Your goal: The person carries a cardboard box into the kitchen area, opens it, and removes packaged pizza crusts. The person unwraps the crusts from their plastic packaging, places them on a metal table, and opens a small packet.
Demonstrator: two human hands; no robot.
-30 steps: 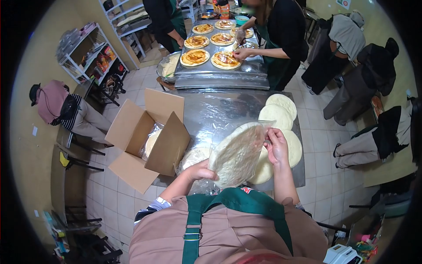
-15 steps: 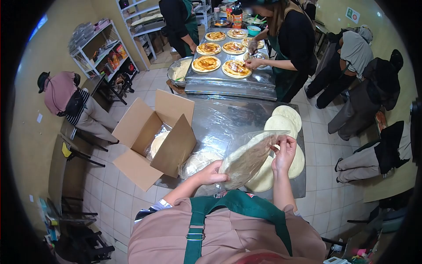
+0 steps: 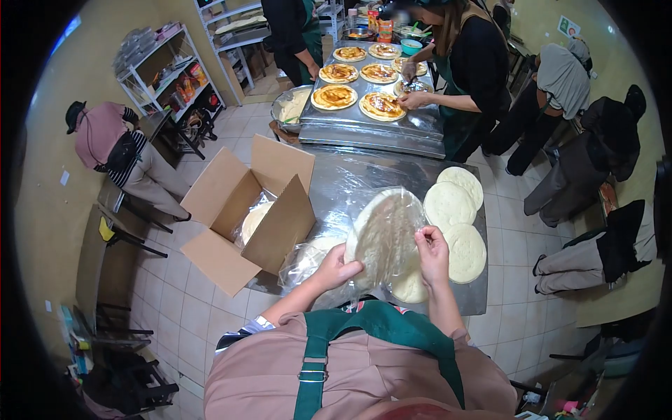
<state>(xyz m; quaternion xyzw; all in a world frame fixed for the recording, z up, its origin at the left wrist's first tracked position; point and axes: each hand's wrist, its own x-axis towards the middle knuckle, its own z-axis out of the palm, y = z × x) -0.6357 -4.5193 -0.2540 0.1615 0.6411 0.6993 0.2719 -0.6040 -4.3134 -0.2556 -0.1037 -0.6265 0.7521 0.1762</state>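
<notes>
A round pale pizza base in a clear plastic bag [image 3: 385, 234] is held up, tilted, between my two hands. My left hand [image 3: 339, 268] grips its left edge, thumb in front and fingers hidden behind. My right hand [image 3: 433, 252] pinches the plastic at the right side. On the steel table to the right lie several bare pizza bases: a far one [image 3: 463, 183], an overlapping one [image 3: 448, 208] and a nearer one [image 3: 467, 255]. Another base [image 3: 409, 288] is partly hidden under the bag. Beside my left hand, more bagged dough [image 3: 308, 257] rests on the table.
An open cardboard box [image 3: 283, 227] with bagged bases [image 3: 256, 220] inside stands at the left. Beyond, a second steel table [image 3: 350, 126] carries several sauced pizzas [image 3: 334, 96]. A co-worker's hands [image 3: 413, 98] work over one there. Other people stand along both walls.
The bagged base has turned more upright, its top moving left and showing its round outline. My right hand has moved lower and left, uncovering more of the bare bases.
</notes>
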